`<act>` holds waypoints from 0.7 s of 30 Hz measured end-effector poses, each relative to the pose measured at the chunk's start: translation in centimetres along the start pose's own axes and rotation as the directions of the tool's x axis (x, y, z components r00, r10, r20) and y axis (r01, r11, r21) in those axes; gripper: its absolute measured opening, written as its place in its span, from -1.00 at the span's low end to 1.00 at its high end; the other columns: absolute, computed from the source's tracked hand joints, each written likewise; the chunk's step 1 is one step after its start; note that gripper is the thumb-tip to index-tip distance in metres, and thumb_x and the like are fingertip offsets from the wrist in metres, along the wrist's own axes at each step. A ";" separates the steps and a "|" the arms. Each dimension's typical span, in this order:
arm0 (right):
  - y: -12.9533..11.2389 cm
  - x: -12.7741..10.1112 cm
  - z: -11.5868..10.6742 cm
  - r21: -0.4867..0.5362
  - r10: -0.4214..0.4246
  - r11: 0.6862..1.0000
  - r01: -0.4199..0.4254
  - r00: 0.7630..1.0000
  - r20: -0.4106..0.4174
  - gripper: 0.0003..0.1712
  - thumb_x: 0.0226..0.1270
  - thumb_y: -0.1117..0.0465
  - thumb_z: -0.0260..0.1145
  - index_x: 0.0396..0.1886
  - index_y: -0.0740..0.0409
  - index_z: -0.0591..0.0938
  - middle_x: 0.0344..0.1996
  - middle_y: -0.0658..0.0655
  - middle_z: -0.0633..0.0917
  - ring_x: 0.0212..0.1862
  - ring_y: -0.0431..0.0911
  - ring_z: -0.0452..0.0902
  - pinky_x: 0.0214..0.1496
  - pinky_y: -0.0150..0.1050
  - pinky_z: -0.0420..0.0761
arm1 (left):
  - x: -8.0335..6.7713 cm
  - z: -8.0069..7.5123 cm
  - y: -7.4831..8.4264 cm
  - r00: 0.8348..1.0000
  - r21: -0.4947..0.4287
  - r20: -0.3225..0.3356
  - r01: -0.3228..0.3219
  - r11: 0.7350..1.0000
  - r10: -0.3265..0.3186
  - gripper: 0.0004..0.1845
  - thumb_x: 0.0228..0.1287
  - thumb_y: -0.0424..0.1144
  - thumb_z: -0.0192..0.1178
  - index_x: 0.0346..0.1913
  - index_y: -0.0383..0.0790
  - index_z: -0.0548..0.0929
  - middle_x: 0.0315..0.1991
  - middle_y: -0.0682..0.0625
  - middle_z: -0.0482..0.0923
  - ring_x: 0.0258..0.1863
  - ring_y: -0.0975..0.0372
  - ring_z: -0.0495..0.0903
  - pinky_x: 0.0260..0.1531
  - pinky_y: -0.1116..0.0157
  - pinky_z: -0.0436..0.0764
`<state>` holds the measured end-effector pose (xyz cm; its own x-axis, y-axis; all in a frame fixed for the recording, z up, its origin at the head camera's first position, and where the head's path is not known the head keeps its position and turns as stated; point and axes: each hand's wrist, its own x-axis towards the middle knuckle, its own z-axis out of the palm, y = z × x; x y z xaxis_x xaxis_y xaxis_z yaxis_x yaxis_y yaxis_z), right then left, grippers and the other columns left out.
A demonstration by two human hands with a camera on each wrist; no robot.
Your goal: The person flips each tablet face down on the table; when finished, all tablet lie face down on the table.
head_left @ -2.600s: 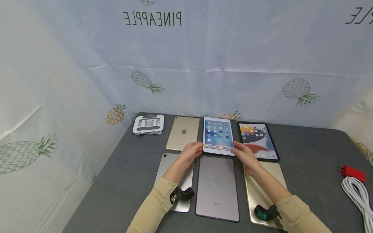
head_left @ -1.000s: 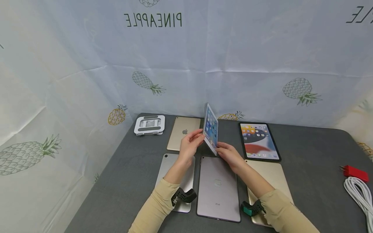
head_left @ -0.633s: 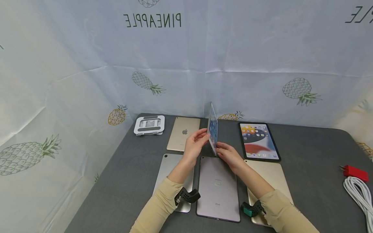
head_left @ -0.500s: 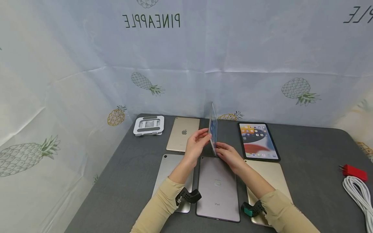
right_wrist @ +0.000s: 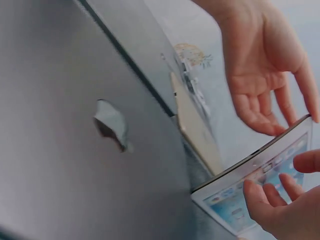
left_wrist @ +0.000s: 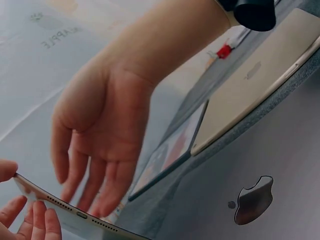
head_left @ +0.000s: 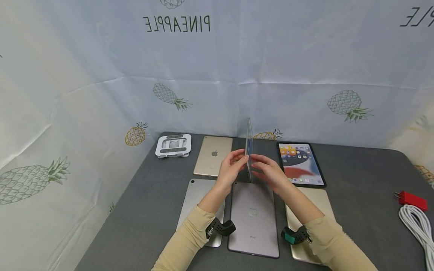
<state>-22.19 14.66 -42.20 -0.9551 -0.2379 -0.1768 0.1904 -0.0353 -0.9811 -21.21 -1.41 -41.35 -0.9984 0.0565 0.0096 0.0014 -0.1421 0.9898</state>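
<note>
A white tablet (head_left: 249, 148) stands upright on its edge above the table, seen edge-on in the head view. My left hand (head_left: 234, 165) pinches its left side between thumb and fingers (left_wrist: 30, 220). My right hand (head_left: 269, 171) is beside its lit screen (right_wrist: 255, 187) with straight, relaxed fingers (left_wrist: 100, 140), and the fingertips (right_wrist: 280, 205) touch the glass. Just below both hands a grey tablet (head_left: 252, 216) lies face down.
On the grey table (head_left: 359, 188) lie a gold tablet (head_left: 213, 155), a dark tablet with its screen lit (head_left: 300, 163), another gold tablet (head_left: 315, 203) and a silver one (head_left: 194, 195). A white stand (head_left: 173, 145) sits back left. A red charger (head_left: 411, 199) and white cable (head_left: 417, 226) lie far right.
The white tablet was lifted from flat on the table and tipped up onto its edge. My right hand let go of its lower corner and moved up beside the screen.
</note>
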 end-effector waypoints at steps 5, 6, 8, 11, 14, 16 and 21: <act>-1.2 0.1 0.0 0.043 -0.037 0.998 0.037 0.999 -0.008 -0.45 0.55 0.22 0.02 0.44 0.30 0.25 0.39 0.28 0.28 0.39 0.12 0.21 0.33 0.01 0.37 | -0.1 0.1 0.1 1.000 0.010 0.017 0.014 1.000 -0.014 -0.57 0.34 -0.19 0.25 0.23 -0.20 0.53 -0.10 -0.02 0.56 -0.14 0.25 0.56 -0.01 0.22 0.58; -1.4 0.2 0.1 0.049 -0.045 0.998 0.046 0.999 -0.010 -0.44 0.55 0.20 0.04 0.44 0.30 0.24 0.39 0.27 0.28 0.39 0.11 0.21 0.33 0.00 0.38 | -0.4 0.2 0.5 1.000 0.014 0.024 0.017 1.000 -0.018 -0.57 0.35 -0.20 0.24 0.23 -0.22 0.52 -0.10 -0.02 0.56 -0.14 0.25 0.56 0.00 0.21 0.58; -1.7 0.3 0.1 0.056 -0.056 0.997 0.057 0.998 -0.018 -0.42 0.54 0.16 0.07 0.44 0.29 0.25 0.38 0.25 0.29 0.38 0.10 0.23 0.30 -0.01 0.42 | -1.1 0.3 1.4 0.999 0.019 0.035 0.023 1.000 -0.024 -0.57 0.37 -0.22 0.21 0.25 -0.25 0.50 -0.08 -0.05 0.55 -0.15 0.25 0.57 0.02 0.19 0.57; -2.2 0.5 0.2 0.054 -0.071 0.996 0.072 0.997 -0.027 -0.39 0.51 0.10 0.14 0.43 0.26 0.28 0.36 0.21 0.32 0.37 0.08 0.26 0.27 -0.01 0.46 | -1.9 0.4 2.7 0.998 0.027 0.044 0.032 0.999 -0.033 -0.57 0.38 -0.27 0.18 0.25 -0.31 0.49 -0.08 -0.07 0.55 -0.12 0.20 0.57 0.06 0.15 0.56; -2.5 0.5 0.2 0.039 -0.087 0.995 0.088 0.996 -0.036 -0.38 0.48 0.09 0.18 0.42 0.24 0.30 0.30 0.19 0.37 0.33 0.06 0.31 0.25 0.01 0.47 | -1.6 0.3 2.0 0.998 0.026 0.056 0.040 0.999 -0.041 -0.57 0.39 -0.27 0.17 0.26 -0.31 0.48 -0.09 -0.05 0.55 -0.07 0.13 0.58 0.08 0.12 0.55; -2.6 0.5 0.2 0.026 -0.096 0.995 0.097 0.995 -0.041 -0.38 0.47 0.10 0.19 0.42 0.23 0.30 0.27 0.17 0.39 0.29 0.03 0.34 0.25 0.00 0.47 | -1.1 0.2 1.2 0.997 0.020 0.067 0.048 0.999 -0.049 -0.56 0.39 -0.25 0.17 0.27 -0.30 0.48 -0.10 -0.02 0.55 -0.04 0.11 0.58 0.09 0.11 0.55; -2.7 0.4 0.2 0.014 -0.102 0.995 0.102 0.993 -0.053 -0.39 0.46 0.16 0.21 0.41 0.22 0.31 0.23 0.16 0.42 0.21 -0.06 0.41 0.23 -0.05 0.50 | -0.4 0.1 -0.4 0.995 0.008 0.076 0.061 0.998 -0.061 -0.54 0.39 -0.16 0.20 0.28 -0.21 0.48 -0.08 0.02 0.55 -0.05 0.19 0.57 0.10 0.10 0.54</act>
<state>-23.02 14.50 -39.60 -0.9802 -0.1810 -0.0802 0.0947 -0.0730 -0.9928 -20.84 -1.25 -41.76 -0.9893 0.1402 -0.0402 -0.0588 -0.1309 0.9897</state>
